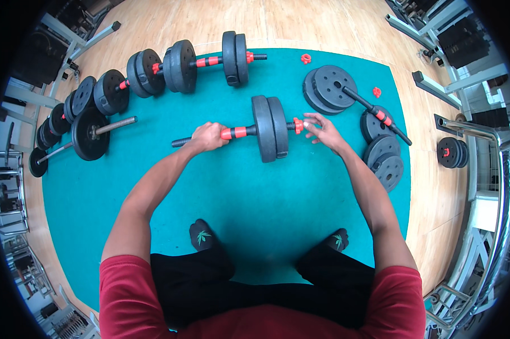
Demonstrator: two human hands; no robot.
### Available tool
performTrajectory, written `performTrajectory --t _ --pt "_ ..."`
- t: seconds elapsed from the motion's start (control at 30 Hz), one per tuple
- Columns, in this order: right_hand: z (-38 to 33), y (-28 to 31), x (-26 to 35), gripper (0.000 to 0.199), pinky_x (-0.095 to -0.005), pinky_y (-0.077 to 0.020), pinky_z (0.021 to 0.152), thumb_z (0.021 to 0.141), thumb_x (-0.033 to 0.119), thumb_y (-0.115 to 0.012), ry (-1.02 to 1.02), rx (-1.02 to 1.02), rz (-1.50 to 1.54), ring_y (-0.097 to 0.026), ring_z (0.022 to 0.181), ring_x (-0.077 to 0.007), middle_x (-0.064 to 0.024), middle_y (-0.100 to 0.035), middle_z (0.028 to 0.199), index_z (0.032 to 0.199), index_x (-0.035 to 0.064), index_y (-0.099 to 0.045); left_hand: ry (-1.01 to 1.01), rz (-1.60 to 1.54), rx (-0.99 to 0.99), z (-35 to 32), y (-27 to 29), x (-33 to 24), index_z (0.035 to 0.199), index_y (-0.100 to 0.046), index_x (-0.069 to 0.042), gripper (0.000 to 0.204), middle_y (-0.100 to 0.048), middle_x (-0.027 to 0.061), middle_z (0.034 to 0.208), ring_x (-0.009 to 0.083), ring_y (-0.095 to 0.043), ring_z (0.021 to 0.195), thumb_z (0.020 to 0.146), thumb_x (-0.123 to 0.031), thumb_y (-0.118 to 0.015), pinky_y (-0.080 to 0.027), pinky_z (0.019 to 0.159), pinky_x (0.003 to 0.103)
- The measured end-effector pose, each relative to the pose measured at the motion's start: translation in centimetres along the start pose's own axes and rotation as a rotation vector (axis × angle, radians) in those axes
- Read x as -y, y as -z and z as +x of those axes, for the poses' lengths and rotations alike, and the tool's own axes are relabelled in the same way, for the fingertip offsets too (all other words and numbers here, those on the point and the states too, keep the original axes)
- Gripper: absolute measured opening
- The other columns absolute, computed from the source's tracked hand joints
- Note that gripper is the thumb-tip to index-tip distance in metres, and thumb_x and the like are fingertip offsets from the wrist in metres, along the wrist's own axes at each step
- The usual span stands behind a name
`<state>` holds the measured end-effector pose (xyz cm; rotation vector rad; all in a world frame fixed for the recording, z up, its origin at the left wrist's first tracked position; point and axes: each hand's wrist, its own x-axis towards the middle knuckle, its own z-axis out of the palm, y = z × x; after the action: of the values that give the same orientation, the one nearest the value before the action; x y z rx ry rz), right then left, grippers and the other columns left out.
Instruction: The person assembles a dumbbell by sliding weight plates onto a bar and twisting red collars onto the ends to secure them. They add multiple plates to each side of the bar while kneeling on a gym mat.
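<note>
My left hand [210, 137] is closed around the bar of a dumbbell, beside its red-and-black grip. The dumbbell [242, 131] lies crosswise ahead of me, with two dark weight plates [271, 129] on its right half. Bare threaded bar [181, 142] sticks out to the left of my fist. A red star-shaped collar nut [298, 125] sits on the thread right of the plates. Beside that nut is my right hand [321, 132], its fingers apart and the fingertips at the nut's edge; whether they touch it I cannot tell.
Loaded dumbbells [180, 66] line the mat's far left, near a plate-loaded bar [91, 134]. At right lie stacked plates [329, 87], a bare dumbbell bar [379, 114] and more plates [386, 161]. Two loose red nuts [306, 58] lie apart. Gym machines [481, 135] flank the green mat [170, 192].
</note>
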<state>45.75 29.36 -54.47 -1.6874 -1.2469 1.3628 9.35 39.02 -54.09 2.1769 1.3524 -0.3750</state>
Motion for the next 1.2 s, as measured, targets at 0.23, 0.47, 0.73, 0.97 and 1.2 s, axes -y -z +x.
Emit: performTrajectory --t 0.23,0.47,0.73,0.97,1.2 --pt "0.8 0.3 1.5 0.062 -0.0271 -0.0476 0.055 0.100 0.054 -0.036 -0.259 -0.024 0.060 -0.060 0.059 -0.0127 -0.0128 -0.065 0.116 0.138 0.0058 -0.044 -0.052 -0.002 0.009 0.0 0.4 -0.2 0.097 -0.069 -0.021 0.022 -0.070 0.0102 0.091 0.0324 -0.066 0.092 0.075 -0.026 -0.065 -0.052 0.083 0.046" --pt "1.1 -1.1 0.6 0.055 -0.0278 -0.0456 0.054 0.103 0.047 -0.024 -0.367 0.093 0.117 -0.055 0.060 -0.0133 -0.0136 -0.065 0.109 0.138 0.0073 -0.040 -0.053 -0.003 0.020 -0.3 -0.4 0.0 0.095 -0.069 -0.018 0.023 -0.070 0.0102 0.087 0.0319 -0.066 0.089 0.074 -0.027 -0.069 -0.051 0.082 0.047" --pt "0.3 -0.7 -1.2 0.051 -0.0298 -0.0446 0.056 0.101 0.036 -0.022 -0.361 0.076 0.260 -0.051 0.059 -0.0146 -0.0177 -0.065 0.106 0.141 0.0076 -0.036 -0.050 -0.053 0.036 -0.2 -0.7 0.0 0.097 -0.069 -0.017 0.025 -0.070 0.0118 0.090 0.0342 -0.065 0.092 0.075 -0.026 -0.069 -0.052 0.082 0.047" --pt "-0.7 -0.6 -0.3 0.048 -0.0309 -0.0474 0.060 0.099 0.028 -0.026 -0.342 0.045 0.450 -0.051 0.059 -0.0154 -0.0176 -0.067 0.101 0.141 0.0055 -0.035 -0.057 -0.045 0.015 -0.2 -0.6 0.0 0.099 -0.069 -0.017 0.026 -0.070 0.0124 0.091 0.0341 -0.066 0.092 0.074 -0.026 -0.069 -0.052 0.083 0.047" --pt "-0.3 -0.4 0.0 0.054 -0.0285 -0.0486 0.062 0.089 0.004 -0.037 -0.318 0.217 0.378 -0.056 0.067 -0.0137 -0.0119 -0.061 0.118 0.143 0.0058 -0.033 -0.015 -0.076 0.049 -0.5 -0.6 -0.1 0.098 -0.069 -0.017 0.026 -0.070 0.0122 0.090 0.0336 -0.066 0.091 0.074 -0.026 -0.069 -0.051 0.083 0.047"
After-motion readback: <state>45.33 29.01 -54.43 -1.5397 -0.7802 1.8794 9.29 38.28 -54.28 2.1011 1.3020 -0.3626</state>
